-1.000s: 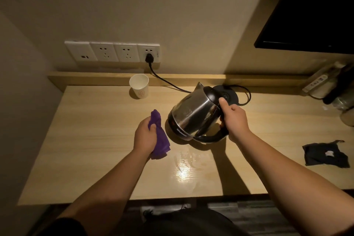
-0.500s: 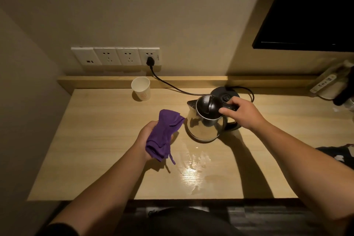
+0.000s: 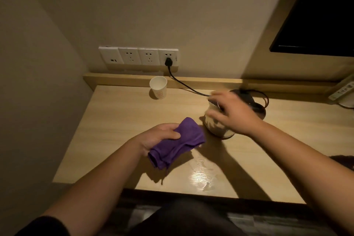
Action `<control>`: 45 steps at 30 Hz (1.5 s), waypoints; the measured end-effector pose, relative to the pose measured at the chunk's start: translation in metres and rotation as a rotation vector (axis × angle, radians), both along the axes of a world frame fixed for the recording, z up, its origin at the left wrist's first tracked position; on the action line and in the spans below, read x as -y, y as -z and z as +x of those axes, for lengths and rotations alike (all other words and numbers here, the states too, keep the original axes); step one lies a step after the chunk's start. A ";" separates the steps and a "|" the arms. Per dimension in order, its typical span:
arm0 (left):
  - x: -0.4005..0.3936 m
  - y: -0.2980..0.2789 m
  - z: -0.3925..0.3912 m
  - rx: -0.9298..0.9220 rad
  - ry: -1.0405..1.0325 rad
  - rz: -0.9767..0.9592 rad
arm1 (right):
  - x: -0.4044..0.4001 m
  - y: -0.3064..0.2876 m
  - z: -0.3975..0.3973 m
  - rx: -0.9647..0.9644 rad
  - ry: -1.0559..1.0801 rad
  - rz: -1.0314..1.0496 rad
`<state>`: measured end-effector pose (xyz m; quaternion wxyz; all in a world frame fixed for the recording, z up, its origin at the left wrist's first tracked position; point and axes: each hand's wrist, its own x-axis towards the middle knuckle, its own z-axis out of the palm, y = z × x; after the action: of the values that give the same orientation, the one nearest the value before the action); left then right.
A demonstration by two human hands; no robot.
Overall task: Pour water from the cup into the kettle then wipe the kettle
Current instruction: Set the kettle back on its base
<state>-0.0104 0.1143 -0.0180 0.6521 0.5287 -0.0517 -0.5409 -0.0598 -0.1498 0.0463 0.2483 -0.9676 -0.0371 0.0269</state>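
bench [image 3: 107, 120]: pale wood, wet patch [image 3: 201, 176] near front edge | wall: four sockets [image 3: 138, 57]; cup [image 3: 158, 90] below | left hand [image 3: 157, 138] fingers clamped on purple cloth [image 3: 178, 143] | right hand [image 3: 233, 115] over kettle [image 3: 216, 127], blurred; grip unclear

L hand [image 3: 160, 136] near centre, palm turned up/inward, fingers and thumb curled round a bunched purple cloth [image 3: 180, 145], thumb lying across its top. L forearm bare, running from near-left up to the hand, dark sleeve at the elbow end. R hand [image 3: 232, 113] farther and to the right, motion-blurred, back of hand up, fingers spread and pointing left over the kettle [image 3: 216, 127]; can't tell if touching it. R forearm bare, coming in from near-right.
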 end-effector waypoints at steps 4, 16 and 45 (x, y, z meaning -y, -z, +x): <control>-0.019 -0.023 -0.001 0.105 0.194 0.066 | -0.079 -0.026 0.005 -0.415 -0.333 0.005; -0.146 -0.017 0.005 1.129 0.622 0.549 | -0.181 0.013 -0.017 -0.568 -0.235 0.022; -0.186 0.150 -0.044 1.673 0.790 0.815 | -0.192 0.182 -0.084 -0.370 -0.359 -0.484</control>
<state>-0.0548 0.3004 -0.1679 -0.0495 0.8657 -0.4750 -0.1502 -0.1434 0.0418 -0.1356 0.0059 -0.9552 -0.1537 0.2529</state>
